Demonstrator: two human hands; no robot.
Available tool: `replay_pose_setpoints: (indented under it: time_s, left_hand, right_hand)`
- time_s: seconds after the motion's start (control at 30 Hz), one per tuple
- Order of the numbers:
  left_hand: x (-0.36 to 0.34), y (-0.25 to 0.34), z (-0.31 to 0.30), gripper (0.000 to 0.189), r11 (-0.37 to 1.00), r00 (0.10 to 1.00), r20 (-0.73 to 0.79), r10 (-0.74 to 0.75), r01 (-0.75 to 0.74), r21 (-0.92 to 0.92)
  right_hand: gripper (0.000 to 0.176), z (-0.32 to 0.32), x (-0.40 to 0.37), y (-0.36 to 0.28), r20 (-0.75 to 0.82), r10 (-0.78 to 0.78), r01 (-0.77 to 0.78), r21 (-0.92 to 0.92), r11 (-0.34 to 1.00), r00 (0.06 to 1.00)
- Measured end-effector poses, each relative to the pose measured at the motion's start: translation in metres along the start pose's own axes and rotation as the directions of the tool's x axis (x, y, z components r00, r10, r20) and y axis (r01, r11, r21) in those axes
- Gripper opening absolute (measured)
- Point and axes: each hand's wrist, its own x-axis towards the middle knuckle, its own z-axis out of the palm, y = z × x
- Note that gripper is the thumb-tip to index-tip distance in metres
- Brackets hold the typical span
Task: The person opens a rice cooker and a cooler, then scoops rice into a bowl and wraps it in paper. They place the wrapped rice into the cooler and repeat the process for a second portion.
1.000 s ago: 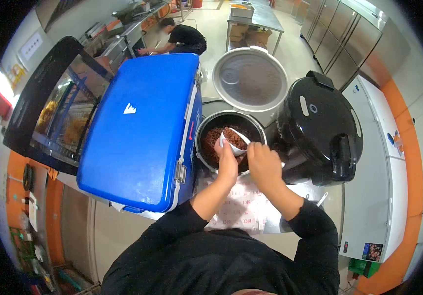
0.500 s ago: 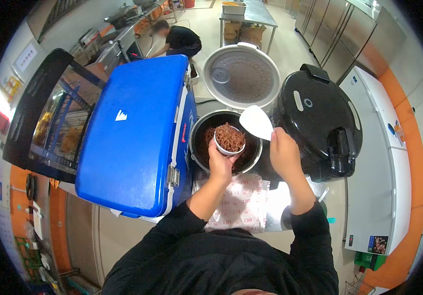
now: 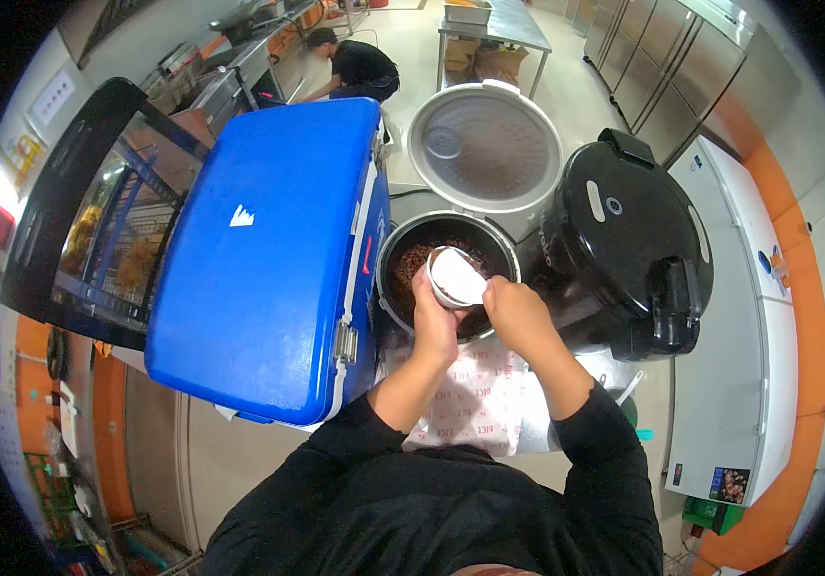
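Note:
My left hand (image 3: 434, 328) is wrapped round a small white bowl (image 3: 450, 303) above an open rice cooker (image 3: 514, 252). A white rice paddle (image 3: 460, 277) lies flat over the bowl's mouth, its handle gripped by my right hand (image 3: 518, 312). The blade hides most of what the bowl holds. Reddish-brown rice (image 3: 410, 266) shows inside the cooker's dark pot. The cooker's lid (image 3: 485, 154) is tipped up and back behind the pot.
To the left stand a big blue insulated box (image 3: 259, 259) and a glass display case (image 3: 110, 230). A closed black cooker (image 3: 623, 230) is at the right. Printed paper (image 3: 470, 403) lies in front of me. Farther back, a person (image 3: 364, 69) crouches near a steel table (image 3: 508, 27).
My right hand has brought the paddle down and left, from beside the bowl onto its top. The heaped rice in the bowl is now mostly covered. The view has shifted slightly.

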Motion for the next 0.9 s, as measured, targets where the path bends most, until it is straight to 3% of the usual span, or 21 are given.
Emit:
replay_pose_setpoints:
  time_s: [0.13, 0.23, 0.27, 0.3, 0.47, 0.5, 0.6, 0.67, 0.7, 0.73, 0.77, 0.8, 0.9]
  left_hand:
    - [0.0, 0.003, 0.001, 0.05, 0.997, 0.999, -0.007, -0.031, 0.03, -0.078]
    - [0.0, 0.002, 0.007, 0.049, 0.988, 0.999, -0.036, 0.015, -0.021, -0.156]
    - [-0.001, 0.002, 0.007, 0.049, 0.984, 0.998, -0.045, 0.037, -0.044, -0.175]
    - [-0.001, 0.002, 0.005, 0.049, 0.98, 0.998, -0.035, 0.053, -0.059, -0.188]
    - [-0.004, 0.007, 0.002, 0.05, 0.988, 0.997, -0.076, 0.018, -0.029, -0.152]
    - [-0.005, 0.007, 0.001, 0.05, 0.989, 0.997, -0.078, 0.015, -0.026, -0.147]
    - [-0.017, 0.01, -0.001, 0.052, 0.988, 1.0, -0.012, 0.02, -0.021, -0.152]
    - [-0.027, 0.011, -0.005, 0.052, 0.989, 0.999, 0.032, 0.01, -0.005, -0.15]
    - [-0.036, 0.015, -0.005, 0.052, 0.991, 0.995, 0.099, 0.015, -0.002, -0.135]
    - [-0.045, 0.018, -0.006, 0.053, 0.994, 0.99, 0.139, -0.016, 0.031, -0.103]
    - [-0.052, 0.02, -0.008, 0.054, 0.991, 0.981, 0.184, -0.067, 0.087, -0.103]
    - [-0.058, 0.022, -0.01, 0.055, 0.985, 0.966, 0.234, -0.112, 0.139, -0.103]
    - [-0.074, 0.019, -0.011, 0.056, 0.965, 0.938, 0.264, -0.223, 0.251, -0.078]
  right_hand:
    - [0.035, 0.004, 0.014, 0.017, 0.032, -0.071, 0.067, 0.119, 0.991, 0.997]
    - [0.034, -0.004, 0.013, 0.032, -0.139, -0.063, 0.114, 0.398, 0.91, 0.988]
    - [0.033, -0.02, 0.008, 0.028, -0.026, 0.065, -0.04, 0.554, 0.832, 0.998]
    - [0.035, -0.024, 0.005, 0.032, -0.007, 0.139, -0.105, 0.613, 0.783, 0.99]
    - [0.041, -0.024, -0.022, 0.054, 0.232, 0.382, -0.401, 0.794, 0.456, 0.895]
    - [0.038, -0.015, -0.034, 0.064, 0.265, 0.345, -0.382, 0.863, 0.332, 0.9]
    - [0.036, 0.003, -0.082, 0.087, 0.334, 0.4, -0.427, 0.888, 0.17, 0.853]
    - [0.032, 0.035, -0.121, 0.116, 0.385, 0.502, -0.457, 0.889, 0.022, 0.774]
    - [0.03, 0.057, -0.143, 0.129, 0.331, 0.62, -0.495, 0.862, 0.109, 0.712]
    - [0.027, 0.1, -0.176, 0.172, 0.232, 0.576, -0.485, 0.807, 0.336, 0.784]
    - [0.027, 0.122, -0.198, 0.18, 0.062, 0.591, -0.503, 0.6, 0.622, 0.805]
    - [0.026, 0.134, -0.213, 0.183, -0.097, 0.536, -0.488, 0.303, 0.819, 0.839]
    - [0.024, 0.162, -0.236, 0.179, -0.117, 0.656, -0.621, 0.236, 0.748, 0.746]
